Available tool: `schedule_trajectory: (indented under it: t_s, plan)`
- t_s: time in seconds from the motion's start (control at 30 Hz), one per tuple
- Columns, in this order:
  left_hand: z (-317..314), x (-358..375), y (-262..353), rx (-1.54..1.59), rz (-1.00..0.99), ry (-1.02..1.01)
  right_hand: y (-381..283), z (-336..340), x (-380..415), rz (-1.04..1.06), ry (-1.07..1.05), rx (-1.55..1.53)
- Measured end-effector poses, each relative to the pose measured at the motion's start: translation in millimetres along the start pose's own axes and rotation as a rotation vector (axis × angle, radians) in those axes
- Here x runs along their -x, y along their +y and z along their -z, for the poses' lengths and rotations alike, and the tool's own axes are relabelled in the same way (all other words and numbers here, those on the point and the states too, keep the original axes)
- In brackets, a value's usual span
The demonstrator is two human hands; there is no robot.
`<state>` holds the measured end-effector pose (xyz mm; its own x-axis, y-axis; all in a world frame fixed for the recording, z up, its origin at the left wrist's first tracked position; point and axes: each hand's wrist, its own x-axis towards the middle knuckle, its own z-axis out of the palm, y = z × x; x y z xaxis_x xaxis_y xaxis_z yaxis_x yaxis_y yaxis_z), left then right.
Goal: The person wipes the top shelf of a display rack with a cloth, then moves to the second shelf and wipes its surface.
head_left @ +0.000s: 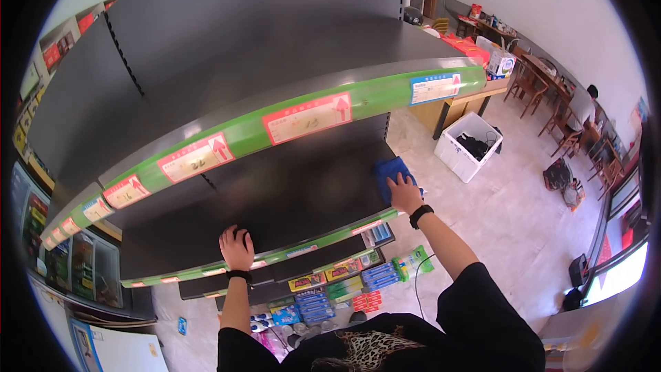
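My right hand (405,194) presses a folded blue cloth (390,171) onto the right end of the dark lower shelf (296,193), its fingers spread over the cloth. At the front edge of that same shelf rests my left hand (236,248), fingers laid on the surface and nothing visible in them. Both wrists carry black bands. Above the hands runs the upper shelf's green label strip (375,100), with red and blue price tags. A second green strip (337,242) lines the lower shelf's front.
Packaged goods (313,306) fill the shelves below. A white bin (468,146) with dark items stands on the floor at right, near a wooden counter (447,111). Glass-fronted coolers (82,269) are at left. Farther right, a person (582,109) sits by tables and chairs.
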<state>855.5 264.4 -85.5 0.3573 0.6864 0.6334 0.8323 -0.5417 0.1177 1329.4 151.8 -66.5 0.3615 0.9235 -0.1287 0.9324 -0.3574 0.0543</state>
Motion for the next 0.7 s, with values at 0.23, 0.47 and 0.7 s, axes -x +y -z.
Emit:
schedule_trajectory:
  t_s: [0.23, 0.47, 0.7]
  plan:
    - [-4, -2, -1, 0.159, 0.135, -0.077, -19, -2, 3, 0.203, 0.122, -0.002]
    - [-11, 4, -6, 0.210, 0.128, -0.032, -26, -8, -23, 0.427, 0.149, -0.266]
    - [-10, 3, -6, 0.197, 0.130, -0.048, -101, 14, -56, 0.555, -0.013, -0.292]
